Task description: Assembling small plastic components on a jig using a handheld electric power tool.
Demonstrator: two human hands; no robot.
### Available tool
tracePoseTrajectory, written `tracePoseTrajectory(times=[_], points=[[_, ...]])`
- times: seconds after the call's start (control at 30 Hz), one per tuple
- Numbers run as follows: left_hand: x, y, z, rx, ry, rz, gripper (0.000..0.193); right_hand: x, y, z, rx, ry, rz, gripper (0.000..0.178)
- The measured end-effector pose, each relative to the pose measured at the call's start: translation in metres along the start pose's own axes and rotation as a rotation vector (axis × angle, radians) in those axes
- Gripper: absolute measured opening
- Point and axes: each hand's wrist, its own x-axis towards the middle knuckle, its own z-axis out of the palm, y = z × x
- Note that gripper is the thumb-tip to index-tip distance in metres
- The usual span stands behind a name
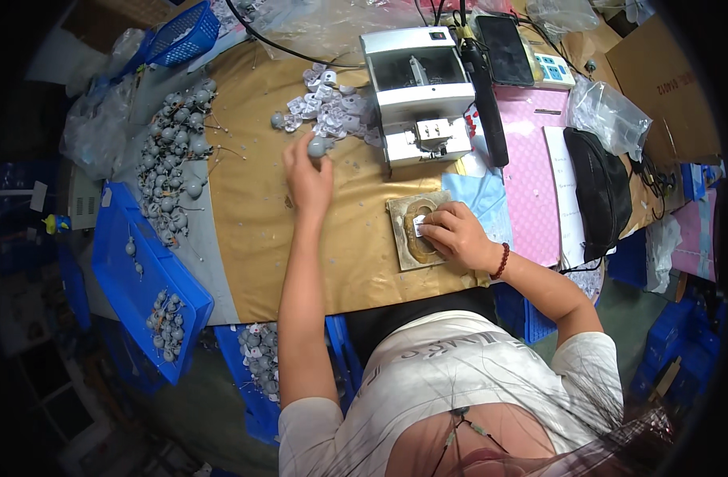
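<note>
My left hand [308, 175] is at the near side of a pile of white plastic parts [332, 107]. Its thumb and fingers close round a grey ball-shaped part [318, 148]. My right hand [457, 233] rests over a square, tan fixture block [405, 253] with a rounded recess. Between its fingertips is a small white plastic piece [419, 226], held at the recess; the fingers partly hide it. Another grey ball [278, 120] lies beside the white pile, just beyond my left hand.
A silver benchtop machine [418, 95] stands beyond my right hand. Many grey balls with wires [173, 151] are heaped at the left. A blue tray [125, 262] holds more of them. At the right lie a phone [504, 51] and a black pouch [596, 195].
</note>
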Motion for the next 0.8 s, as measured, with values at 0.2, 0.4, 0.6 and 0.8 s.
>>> tracePoseTrajectory(times=[0.2,0.4,0.6,0.8], points=[[-0.043,0.069,-0.092,-0.716,-0.137,0.015,0.047,0.028,-0.007,-0.029,0.271,0.058,0.17,0.051],[-0.094,0.113,-0.12,-1.204,-0.654,-0.034,0.034,0.094,-0.032,-0.063,0.56,0.021,0.057,0.058],[-0.114,0.093,-0.089,-1.147,-0.601,-0.164,0.02,0.067,-0.026,-0.067,1.297,-0.434,0.646,0.035],[-0.135,0.081,-0.057,-0.682,-0.463,-0.075,0.016,0.035,-0.02,-0.056,1.137,-0.235,0.784,0.028]])
